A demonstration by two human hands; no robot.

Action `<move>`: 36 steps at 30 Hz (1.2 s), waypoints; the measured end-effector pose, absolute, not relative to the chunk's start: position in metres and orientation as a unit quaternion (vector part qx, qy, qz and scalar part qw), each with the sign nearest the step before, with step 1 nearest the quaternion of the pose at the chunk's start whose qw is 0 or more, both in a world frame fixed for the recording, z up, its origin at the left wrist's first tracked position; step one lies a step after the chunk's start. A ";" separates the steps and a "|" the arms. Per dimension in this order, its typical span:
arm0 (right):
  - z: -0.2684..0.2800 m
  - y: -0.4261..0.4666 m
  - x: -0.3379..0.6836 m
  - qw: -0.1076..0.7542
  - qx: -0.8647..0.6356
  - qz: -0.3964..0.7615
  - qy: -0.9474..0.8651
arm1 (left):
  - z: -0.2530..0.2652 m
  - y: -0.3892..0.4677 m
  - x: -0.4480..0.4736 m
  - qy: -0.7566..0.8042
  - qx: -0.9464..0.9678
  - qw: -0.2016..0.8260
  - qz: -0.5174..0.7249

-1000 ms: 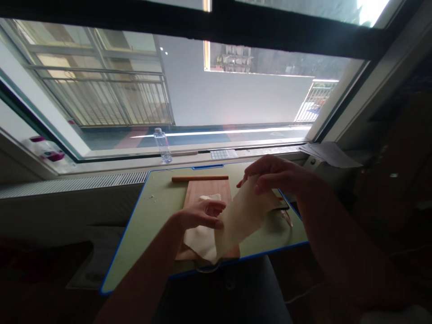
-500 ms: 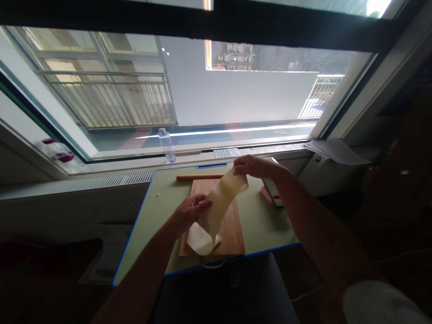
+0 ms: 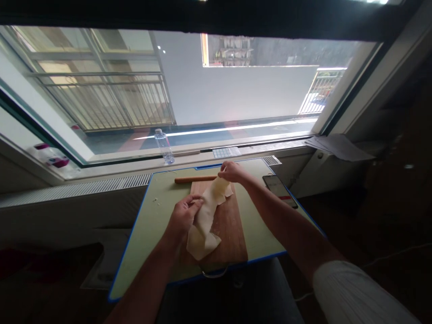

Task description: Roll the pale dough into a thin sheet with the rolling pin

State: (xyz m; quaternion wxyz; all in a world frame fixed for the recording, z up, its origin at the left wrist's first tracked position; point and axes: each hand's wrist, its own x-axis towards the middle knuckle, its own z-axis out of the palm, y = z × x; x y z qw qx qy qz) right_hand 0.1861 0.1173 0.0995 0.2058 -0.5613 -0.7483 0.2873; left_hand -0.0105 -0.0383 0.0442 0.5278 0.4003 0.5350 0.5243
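Note:
A thin pale sheet of dough (image 3: pixel 206 216) hangs stretched between my two hands over a wooden cutting board (image 3: pixel 230 229). My right hand (image 3: pixel 231 172) pinches its far end near the board's back edge. My left hand (image 3: pixel 182 216) grips its left side midway, and the near end lies crumpled on the board. A wooden rolling pin (image 3: pixel 194 179) lies just behind the board. The board sits on a green table with a blue rim (image 3: pixel 148 225).
A phone (image 3: pixel 279 189) lies on the table to the right of my right arm. A clear plastic bottle (image 3: pixel 164 146) stands on the windowsill behind the table, under a wide window. Papers (image 3: pixel 339 146) rest on a ledge at the right.
My right hand has carried the dough's far end leftward and down toward the board's back edge. The sheet now droops lower, with more of it resting on the board.

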 end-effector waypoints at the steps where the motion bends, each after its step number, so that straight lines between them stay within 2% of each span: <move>1: 0.097 0.109 0.186 0.229 -0.575 0.261 -0.741 | 0.041 -0.033 -0.009 0.535 0.401 0.519 0.532; 3: 0.088 0.083 0.189 0.288 -0.582 0.229 -0.725 | 0.037 -0.027 -0.004 0.532 0.404 0.509 0.542; 5: 0.076 0.049 0.194 0.284 -0.545 0.357 -0.704 | 0.037 -0.024 0.002 0.526 0.407 0.509 0.546; 8: 0.057 0.001 0.198 0.224 -0.503 0.602 -0.578 | 0.042 -0.026 0.011 0.505 0.407 0.522 0.554; 11: 0.052 -0.024 0.195 0.272 -0.458 0.678 -0.506 | 0.054 -0.030 0.017 0.482 0.426 0.531 0.552; 15: 0.070 -0.023 0.189 0.414 -0.408 0.672 -0.460 | 0.078 -0.029 0.016 0.458 0.468 0.514 0.554; 18: 0.093 -0.011 0.187 0.477 -0.377 0.647 -0.461 | 0.098 -0.022 0.011 0.438 0.490 0.502 0.562; 22: 0.121 0.005 0.186 0.514 -0.355 0.640 -0.446 | 0.104 -0.014 0.003 0.409 0.508 0.545 0.527; 26: 0.134 0.021 0.184 0.533 -0.326 0.655 -0.424 | 0.071 -0.011 0.002 0.447 0.546 0.564 0.429; 29: 0.137 0.037 0.183 0.533 -0.332 0.649 -0.430 | 0.050 -0.010 0.003 0.472 0.518 0.586 0.408; 33: 0.148 0.055 0.184 0.545 -0.355 0.619 -0.440 | 0.056 -0.010 -0.003 0.439 0.525 0.580 0.443; 36: 0.158 0.059 0.183 0.554 -0.357 0.588 -0.470 | 0.065 -0.019 -0.013 0.411 0.579 0.590 0.386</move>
